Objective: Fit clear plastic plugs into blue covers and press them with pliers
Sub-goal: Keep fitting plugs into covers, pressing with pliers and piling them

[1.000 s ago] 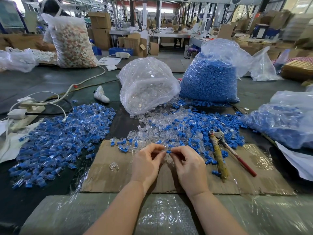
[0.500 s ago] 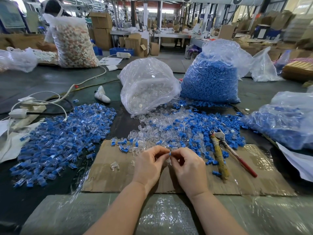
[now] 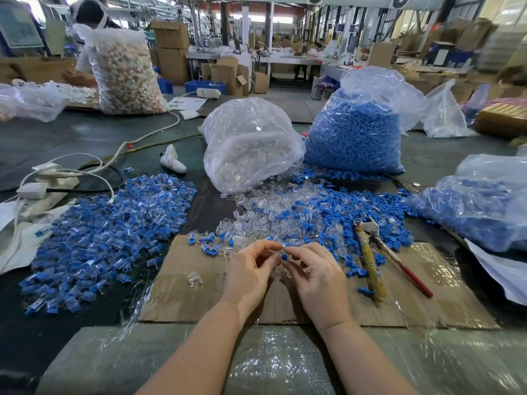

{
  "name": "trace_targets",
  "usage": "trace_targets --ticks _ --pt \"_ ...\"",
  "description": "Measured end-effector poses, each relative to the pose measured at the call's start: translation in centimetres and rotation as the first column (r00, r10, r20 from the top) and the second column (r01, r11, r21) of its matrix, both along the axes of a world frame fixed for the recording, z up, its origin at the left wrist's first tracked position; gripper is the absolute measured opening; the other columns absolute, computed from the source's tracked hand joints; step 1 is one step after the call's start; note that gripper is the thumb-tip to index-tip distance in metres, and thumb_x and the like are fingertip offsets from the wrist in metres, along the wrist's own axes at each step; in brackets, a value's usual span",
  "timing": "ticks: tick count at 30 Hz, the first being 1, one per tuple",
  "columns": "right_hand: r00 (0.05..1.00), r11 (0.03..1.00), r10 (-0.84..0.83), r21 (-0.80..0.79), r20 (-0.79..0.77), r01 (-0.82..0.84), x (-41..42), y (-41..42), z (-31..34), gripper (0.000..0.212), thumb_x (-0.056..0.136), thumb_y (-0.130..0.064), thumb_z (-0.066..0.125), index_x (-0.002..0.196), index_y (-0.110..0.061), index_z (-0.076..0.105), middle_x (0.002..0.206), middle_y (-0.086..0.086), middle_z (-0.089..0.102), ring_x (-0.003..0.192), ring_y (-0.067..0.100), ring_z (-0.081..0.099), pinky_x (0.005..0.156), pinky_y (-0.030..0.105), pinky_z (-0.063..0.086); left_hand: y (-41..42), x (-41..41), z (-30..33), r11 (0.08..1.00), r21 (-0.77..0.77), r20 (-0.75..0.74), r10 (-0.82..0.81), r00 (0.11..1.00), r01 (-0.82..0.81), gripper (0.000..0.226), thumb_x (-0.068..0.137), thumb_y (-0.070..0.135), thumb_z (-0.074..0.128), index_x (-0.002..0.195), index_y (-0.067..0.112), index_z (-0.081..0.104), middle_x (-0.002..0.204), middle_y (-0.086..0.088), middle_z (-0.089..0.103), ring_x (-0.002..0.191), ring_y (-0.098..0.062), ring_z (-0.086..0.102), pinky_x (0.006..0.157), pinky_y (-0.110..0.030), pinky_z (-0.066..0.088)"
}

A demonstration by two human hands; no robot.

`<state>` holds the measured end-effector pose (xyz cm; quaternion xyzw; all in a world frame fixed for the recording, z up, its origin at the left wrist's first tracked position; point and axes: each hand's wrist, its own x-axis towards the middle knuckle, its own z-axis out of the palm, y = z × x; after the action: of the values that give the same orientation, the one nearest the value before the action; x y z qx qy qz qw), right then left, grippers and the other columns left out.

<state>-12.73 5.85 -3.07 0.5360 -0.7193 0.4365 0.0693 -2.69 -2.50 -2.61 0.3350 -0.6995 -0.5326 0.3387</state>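
Factory assembly floor, bulk bag of blue covers (image 3: pixel 353 138) at one o'clock, stacked cardboard boxes (image 3: pixel 171 49) at eleven, long workbenches (image 3: pixel 285 59) and support columns (image 3: pixel 245 21) at twelve

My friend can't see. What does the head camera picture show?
Two hands, left hand and right hand, pinch a small blue cover together over cardboard. Pliers lie to the right, beside loose blue and clear parts.
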Motion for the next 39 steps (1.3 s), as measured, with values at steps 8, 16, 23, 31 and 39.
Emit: trace_targets --ticks 8,16,23,31,39 --pt "0.998 0.999 -0.041 -0.023 -0.046 0.040 0.06 -0.10 -0.05 0.009 0.079 -0.014 0.074 0.075 -0.014 0.066 0.074 -0.005 0.059 0.071 0.012 0.054 0.066 0.024 0.045 -0.03 -0.04 0.09 1.000 -0.022 0.031 0.016 0.999 -0.016 0.016 0.087 0.004 0.060 0.096 0.015 0.067 0.085 -0.004 0.069 0.079 -0.017 0.066 0.075 -0.023 0.054" --pt "0.998 0.999 -0.033 -0.024 -0.059 0.032 0.10 -0.08 -0.10 0.008 0.079 -0.014 0.074 0.077 -0.014 0.067 0.075 -0.006 0.060 0.072 0.012 0.056 0.066 0.028 0.048 -0.04 0.07 0.13 0.999 -0.041 0.033 0.009 0.999 -0.008 0.014 0.086 0.007 0.062 0.092 0.018 0.067 0.083 -0.002 0.069 0.078 -0.017 0.065 0.077 -0.026 0.054" --pt "0.998 0.998 0.028 -0.053 -0.058 -0.031 0.03 -0.08 0.04 0.015 0.080 -0.019 0.068 0.093 -0.013 0.073 0.082 -0.002 0.065 0.077 0.019 0.060 0.069 0.037 0.054 0.00 0.13 0.27 1.000 -0.028 0.011 -0.009 1.000 0.009 0.014 0.086 0.004 0.062 0.092 0.016 0.068 0.084 -0.001 0.069 0.080 -0.011 0.065 0.075 -0.017 0.052" --pt "0.998 0.998 0.026 -0.052 -0.065 -0.030 0.23 -0.10 0.29 0.026 0.084 -0.035 0.058 0.089 -0.013 0.071 0.081 -0.004 0.064 0.076 0.016 0.059 0.067 0.033 0.052 0.04 0.17 0.32 1.000 -0.018 0.013 -0.013 1.000 0.013 0.016 0.085 0.005 0.063 0.090 0.019 0.068 0.083 0.003 0.069 0.077 -0.003 0.063 0.072 -0.013 0.050" --pt "0.991 1.000 0.000 0.011 -0.130 0.001 -0.06 -0.22 0.25 0.013 0.080 -0.017 0.073 0.092 -0.014 0.071 0.083 -0.004 0.064 0.078 0.016 0.058 0.071 0.032 0.048 0.01 0.02 0.53 1.000 0.006 -0.013 -0.007 1.000 0.007 0.015 0.086 0.004 0.062 0.090 0.017 0.068 0.079 0.002 0.069 0.069 -0.001 0.063 0.064 -0.013 0.049"
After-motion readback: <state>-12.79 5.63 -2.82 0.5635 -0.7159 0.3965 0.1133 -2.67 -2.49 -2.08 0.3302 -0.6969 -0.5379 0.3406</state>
